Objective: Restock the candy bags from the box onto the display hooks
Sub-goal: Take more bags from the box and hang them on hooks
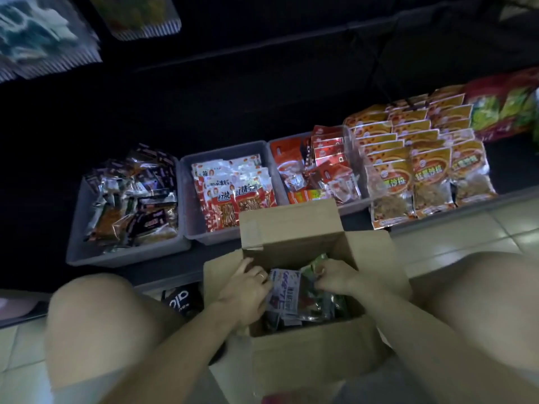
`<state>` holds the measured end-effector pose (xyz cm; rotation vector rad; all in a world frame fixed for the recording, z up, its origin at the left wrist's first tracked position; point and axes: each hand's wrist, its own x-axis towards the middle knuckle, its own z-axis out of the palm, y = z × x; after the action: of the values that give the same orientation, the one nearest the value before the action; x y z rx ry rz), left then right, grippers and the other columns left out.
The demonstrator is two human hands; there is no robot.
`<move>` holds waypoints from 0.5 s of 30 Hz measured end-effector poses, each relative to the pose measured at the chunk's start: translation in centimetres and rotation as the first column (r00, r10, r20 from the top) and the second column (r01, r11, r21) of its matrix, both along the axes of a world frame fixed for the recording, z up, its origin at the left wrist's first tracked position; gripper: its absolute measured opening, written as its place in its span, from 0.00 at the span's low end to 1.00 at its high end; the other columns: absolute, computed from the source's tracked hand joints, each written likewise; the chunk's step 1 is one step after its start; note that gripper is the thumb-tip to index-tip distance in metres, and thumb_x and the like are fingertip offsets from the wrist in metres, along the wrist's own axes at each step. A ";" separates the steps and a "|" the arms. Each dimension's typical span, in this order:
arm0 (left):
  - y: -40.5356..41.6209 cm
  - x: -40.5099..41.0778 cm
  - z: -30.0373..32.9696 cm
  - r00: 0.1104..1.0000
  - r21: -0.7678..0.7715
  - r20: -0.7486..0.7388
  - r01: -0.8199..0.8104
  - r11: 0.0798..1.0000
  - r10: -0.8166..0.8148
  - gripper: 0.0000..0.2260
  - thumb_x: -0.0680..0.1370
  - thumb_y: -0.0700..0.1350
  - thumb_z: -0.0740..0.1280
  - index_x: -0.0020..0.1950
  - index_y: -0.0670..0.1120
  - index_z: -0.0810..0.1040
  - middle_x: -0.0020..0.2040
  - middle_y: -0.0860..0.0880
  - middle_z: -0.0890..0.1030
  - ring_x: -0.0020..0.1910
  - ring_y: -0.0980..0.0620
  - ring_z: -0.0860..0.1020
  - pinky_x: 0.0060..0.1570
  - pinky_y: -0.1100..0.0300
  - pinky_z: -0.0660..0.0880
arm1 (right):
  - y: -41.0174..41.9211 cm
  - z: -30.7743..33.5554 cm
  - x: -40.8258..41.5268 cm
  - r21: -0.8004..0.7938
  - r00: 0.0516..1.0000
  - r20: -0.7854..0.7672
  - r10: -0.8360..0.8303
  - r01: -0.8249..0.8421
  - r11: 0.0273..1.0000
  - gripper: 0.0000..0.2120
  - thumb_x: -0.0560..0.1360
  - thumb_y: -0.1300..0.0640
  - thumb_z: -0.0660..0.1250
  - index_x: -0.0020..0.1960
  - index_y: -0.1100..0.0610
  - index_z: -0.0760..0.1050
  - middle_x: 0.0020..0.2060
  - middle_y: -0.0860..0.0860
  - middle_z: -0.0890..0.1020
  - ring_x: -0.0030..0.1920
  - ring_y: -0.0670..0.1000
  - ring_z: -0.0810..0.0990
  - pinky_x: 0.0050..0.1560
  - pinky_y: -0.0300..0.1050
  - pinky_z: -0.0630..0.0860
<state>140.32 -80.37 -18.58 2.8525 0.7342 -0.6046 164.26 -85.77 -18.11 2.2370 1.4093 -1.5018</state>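
Dim light; pale tiled floor (455,243)

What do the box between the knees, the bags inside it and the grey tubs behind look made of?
The box looks like plain brown corrugated cardboard, matt, with creased flaps. The bags in it, held by both hands, seem to be thin plastic film, glossy, with printed fronts catching the light. The grey tubs look like moulded plastic, smooth, with rounded rims, though the dim light leaves that open.

Both forearms reach forward between bare knees. Left hand (248,290), ring on one finger, fingers curled downward. Right hand (335,278) pinching, fingers curled.
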 end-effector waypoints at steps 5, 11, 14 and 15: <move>0.1 -0.2 -0.8 0.995 0.002 0.101 0.009 1.000 -0.009 0.13 0.72 0.51 0.64 0.50 0.48 0.83 0.46 0.49 0.84 0.51 0.46 0.81 0.74 0.48 0.58 | 0.5 -3.8 -1.2 -0.120 0.996 -0.092 0.004 -0.015 0.993 0.16 0.76 0.55 0.72 0.63 0.53 0.79 0.56 0.53 0.83 0.56 0.54 0.82 0.62 0.51 0.80; -0.1 -0.3 -1.0 0.993 0.021 0.114 -0.034 0.999 0.031 0.15 0.76 0.52 0.64 0.57 0.47 0.83 0.51 0.47 0.85 0.56 0.46 0.79 0.77 0.49 0.51 | 1.6 -7.4 -3.0 -0.122 0.985 -0.002 0.171 -0.170 0.978 0.33 0.76 0.42 0.70 0.76 0.50 0.66 0.71 0.55 0.74 0.69 0.60 0.75 0.69 0.57 0.75; -0.1 -0.4 -1.2 0.989 0.009 0.133 -0.062 0.998 0.061 0.14 0.76 0.52 0.64 0.55 0.48 0.83 0.49 0.48 0.84 0.55 0.47 0.79 0.77 0.50 0.50 | 1.6 -8.9 -2.8 -0.168 0.970 0.076 0.232 -0.217 0.962 0.35 0.79 0.43 0.69 0.80 0.54 0.60 0.76 0.58 0.67 0.76 0.61 0.67 0.72 0.53 0.69; -0.1 -0.3 -1.2 0.988 0.000 0.136 -0.072 0.997 0.071 0.14 0.76 0.52 0.63 0.55 0.48 0.83 0.49 0.48 0.84 0.55 0.47 0.79 0.77 0.50 0.51 | 1.6 -9.4 -2.6 -0.175 0.970 0.102 0.220 -0.201 0.964 0.38 0.78 0.43 0.71 0.81 0.54 0.59 0.77 0.58 0.66 0.77 0.61 0.65 0.72 0.53 0.68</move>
<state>139.97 -80.46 -19.81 2.8240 0.8114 -0.3945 161.62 -84.17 -27.55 1.9758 1.3843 -1.3372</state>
